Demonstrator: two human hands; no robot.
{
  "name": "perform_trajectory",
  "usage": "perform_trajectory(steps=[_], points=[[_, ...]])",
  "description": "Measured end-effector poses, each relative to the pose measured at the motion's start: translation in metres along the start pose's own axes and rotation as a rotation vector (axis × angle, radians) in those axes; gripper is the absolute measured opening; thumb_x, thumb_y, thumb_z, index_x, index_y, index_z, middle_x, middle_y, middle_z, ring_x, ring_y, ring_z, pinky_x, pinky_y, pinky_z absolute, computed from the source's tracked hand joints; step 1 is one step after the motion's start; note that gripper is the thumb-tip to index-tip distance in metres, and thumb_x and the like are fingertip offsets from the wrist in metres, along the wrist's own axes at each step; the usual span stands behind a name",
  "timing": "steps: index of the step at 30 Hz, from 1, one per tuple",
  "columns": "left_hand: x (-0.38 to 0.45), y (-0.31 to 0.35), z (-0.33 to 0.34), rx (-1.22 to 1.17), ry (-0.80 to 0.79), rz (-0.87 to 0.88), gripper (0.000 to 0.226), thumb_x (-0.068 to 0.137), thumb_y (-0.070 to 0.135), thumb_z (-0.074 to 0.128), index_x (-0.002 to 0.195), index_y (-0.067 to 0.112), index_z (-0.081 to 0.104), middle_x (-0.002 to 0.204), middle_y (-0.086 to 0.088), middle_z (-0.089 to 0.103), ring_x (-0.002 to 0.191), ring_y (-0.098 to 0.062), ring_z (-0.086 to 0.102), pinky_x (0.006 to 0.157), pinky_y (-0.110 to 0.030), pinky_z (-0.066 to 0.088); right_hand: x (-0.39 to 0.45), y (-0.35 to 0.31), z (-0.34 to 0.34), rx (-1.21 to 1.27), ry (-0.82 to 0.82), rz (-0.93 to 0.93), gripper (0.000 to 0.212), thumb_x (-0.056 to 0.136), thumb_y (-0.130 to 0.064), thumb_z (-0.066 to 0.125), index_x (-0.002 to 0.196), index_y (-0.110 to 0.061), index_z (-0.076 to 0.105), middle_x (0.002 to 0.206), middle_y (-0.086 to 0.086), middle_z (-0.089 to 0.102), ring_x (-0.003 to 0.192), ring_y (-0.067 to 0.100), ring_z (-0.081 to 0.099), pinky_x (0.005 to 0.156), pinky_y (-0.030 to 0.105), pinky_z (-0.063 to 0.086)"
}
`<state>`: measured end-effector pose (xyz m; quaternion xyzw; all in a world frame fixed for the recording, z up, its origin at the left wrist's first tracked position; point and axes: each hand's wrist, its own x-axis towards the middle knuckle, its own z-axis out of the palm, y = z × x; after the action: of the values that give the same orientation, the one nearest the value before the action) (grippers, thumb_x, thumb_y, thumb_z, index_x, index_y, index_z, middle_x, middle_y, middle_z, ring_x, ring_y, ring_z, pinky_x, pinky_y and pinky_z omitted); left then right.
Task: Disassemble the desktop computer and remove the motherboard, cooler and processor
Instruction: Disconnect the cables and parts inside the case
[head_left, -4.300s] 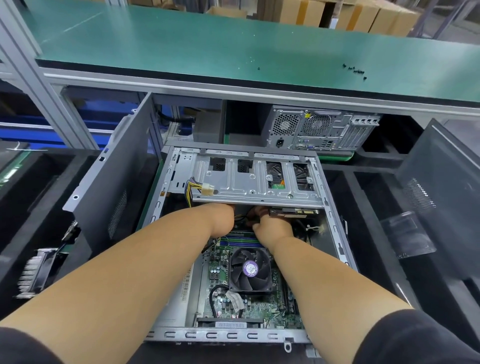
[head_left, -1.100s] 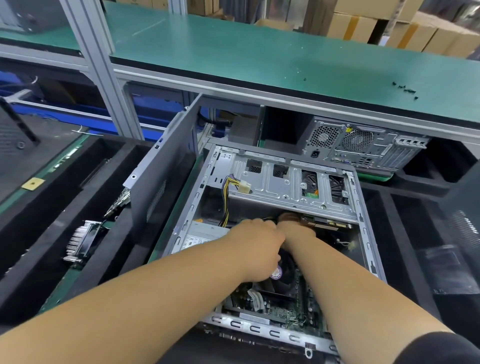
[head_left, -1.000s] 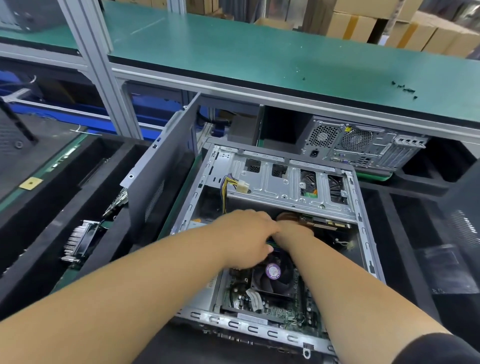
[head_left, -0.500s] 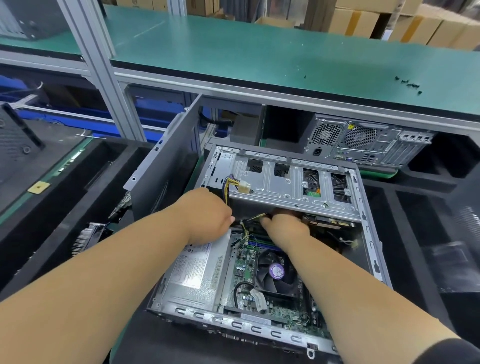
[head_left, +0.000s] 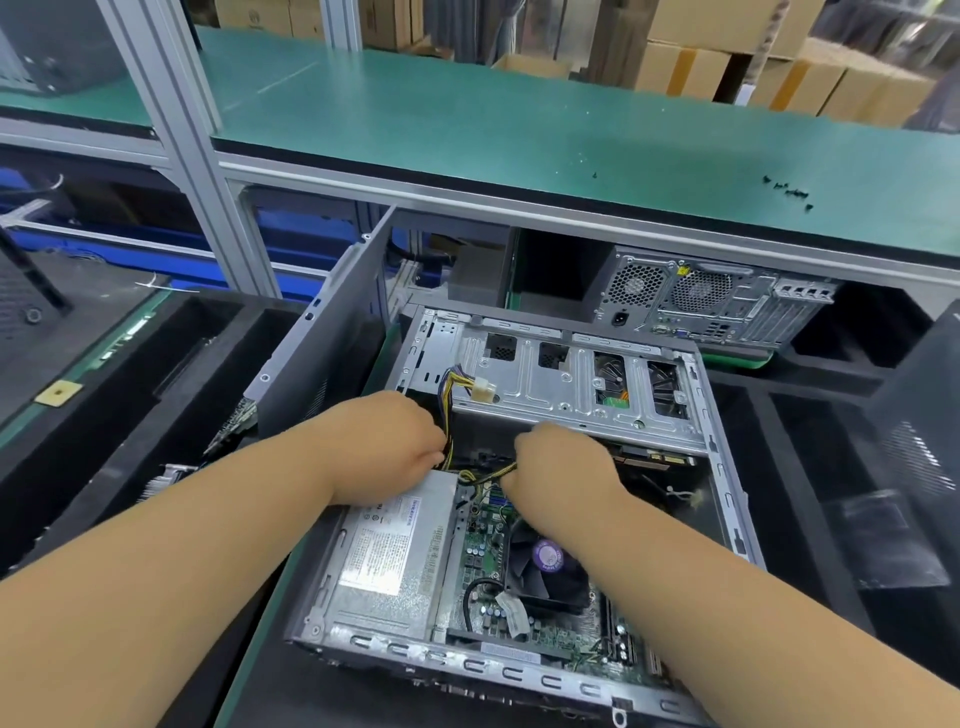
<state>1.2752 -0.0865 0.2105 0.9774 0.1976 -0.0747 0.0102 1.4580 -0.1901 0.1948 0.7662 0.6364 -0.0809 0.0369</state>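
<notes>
Lying on its side in the lower middle of the frame, the open desktop computer (head_left: 696, 467) showed its insides to the camera. Both forearms reached in from the lower edge. The left hand (head_left: 384, 447) sat at the chassis's left inner edge, above the silver power supply (head_left: 395, 551), its fingers curled down beside a bundle of yellow and black cables (head_left: 448, 410); whether it actually gripped them could not be told. The right hand (head_left: 561, 467) lay just right of it, in the centre of the frame, under the front lip of the metal drive cage (head_left: 566, 384), its fingers curled round a yellow and black cable (head_left: 493, 474) that ran left toward the other hand.

The motherboard (head_left: 483, 540) lay flat on the chassis floor below both hands, toward the bottom of the frame. The cooler (head_left: 545, 566), a black fan with a purple hub sticker, sat on the board just below the right wrist, partly covered by the right forearm. The processor could not be seen. A white connector (head_left: 483, 388) rested on the drive cage, above and between the hands.

A grey side panel (head_left: 332, 353) stood tilted against the computer's left side. Another computer case (head_left: 711, 306) stood under the green worktop (head_left: 519, 124) in the upper right, and small dark screws (head_left: 787, 191) lay scattered on that worktop. Cardboard boxes (head_left: 727, 57) were stacked along the top edge.
</notes>
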Motion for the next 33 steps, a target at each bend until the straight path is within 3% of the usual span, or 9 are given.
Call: perform_trajectory(steps=[3,7,9,12,15,18,23,28,33], points=[[-0.005,-0.003,0.003,-0.031,0.074,-0.005,0.029,0.096,0.032,0.035,0.091,0.025,0.062,0.085,0.008,0.061,0.083,-0.013,0.056,0.081,-0.030,0.045,-0.010,0.008,-0.021,0.066,0.065,-0.130,0.015,0.091,-0.024,0.053,0.094,-0.017,0.065,0.092,-0.001,0.052,0.085,0.023,0.054,0.069,0.032,0.046],[-0.004,-0.009,0.006,-0.210,0.264,-0.092,0.017,0.091,0.032,0.051,0.099,0.031,0.066,0.092,0.015,0.064,0.090,-0.007,0.057,0.089,-0.029,0.045,-0.013,0.014,-0.049,0.225,-0.109,-0.185,0.008,0.089,-0.031,0.069,0.095,-0.028,0.073,0.076,-0.012,0.057,0.070,0.008,0.051,0.059,0.022,0.037],[-0.003,-0.013,0.009,-0.320,0.390,-0.163,0.012,0.088,0.028,0.059,0.096,0.033,0.067,0.088,0.018,0.061,0.087,-0.004,0.055,0.085,-0.027,0.045,-0.013,0.012,-0.056,0.338,-0.129,-0.192,0.008,0.086,-0.029,0.073,0.094,-0.030,0.073,0.078,-0.014,0.063,0.066,0.000,0.054,0.057,0.016,0.038],[-0.001,-0.010,0.009,-0.544,0.461,-0.250,0.013,0.082,0.025,0.069,0.089,0.036,0.067,0.080,0.021,0.056,0.080,0.001,0.054,0.074,-0.019,0.042,-0.011,0.002,-0.062,0.569,-0.002,-0.156,0.009,0.084,-0.023,0.073,0.086,-0.030,0.068,0.074,-0.013,0.065,0.063,0.001,0.058,0.057,0.017,0.044],[0.001,-0.002,0.007,-0.705,0.418,-0.224,0.017,0.074,0.031,0.077,0.080,0.041,0.065,0.077,0.019,0.059,0.081,0.001,0.054,0.072,-0.018,0.040,-0.001,-0.016,-0.059,0.628,0.118,-0.168,0.014,0.084,-0.020,0.072,0.084,-0.030,0.063,0.070,-0.014,0.061,0.060,0.000,0.054,0.055,0.015,0.041],[0.003,0.000,0.007,-0.555,0.412,-0.275,0.020,0.073,0.048,0.072,0.070,0.048,0.052,0.078,0.016,0.056,0.085,-0.009,0.047,0.081,-0.031,0.035,0.012,-0.031,-0.054,0.648,0.189,-0.182,0.015,0.085,-0.019,0.070,0.087,-0.032,0.063,0.072,-0.014,0.058,0.065,-0.003,0.052,0.056,0.012,0.036],[0.014,0.000,0.007,-0.233,0.472,-0.516,0.024,0.077,0.058,0.067,0.073,0.037,0.056,0.083,0.013,0.051,0.087,-0.014,0.042,0.079,-0.034,0.030,0.046,-0.036,-0.051,0.543,0.309,-0.189,0.013,0.087,-0.018,0.069,0.095,-0.027,0.065,0.088,-0.010,0.061,0.078,0.008,0.051,0.069,0.028,0.042],[0.022,-0.003,0.010,-0.181,0.454,-0.592,0.025,0.079,0.061,0.064,0.079,0.036,0.064,0.089,0.012,0.056,0.093,-0.018,0.050,0.083,-0.036,0.034,0.073,-0.026,-0.037,0.593,0.350,-0.075,0.012,0.086,-0.024,0.072,0.093,-0.031,0.064,0.075,-0.016,0.052,0.073,0.008,0.048,0.068,0.026,0.039],[0.029,-0.003,0.013,-0.150,0.484,-0.590,0.022,0.080,0.052,0.066,0.070,0.035,0.057,0.078,0.014,0.049,0.087,-0.017,0.050,0.076,-0.032,0.022,0.083,-0.015,-0.024,0.725,0.363,0.043,0.016,0.082,-0.023,0.077,0.082,-0.033,0.064,0.073,-0.015,0.055,0.071,0.008,0.052,0.070,0.031,0.049]])
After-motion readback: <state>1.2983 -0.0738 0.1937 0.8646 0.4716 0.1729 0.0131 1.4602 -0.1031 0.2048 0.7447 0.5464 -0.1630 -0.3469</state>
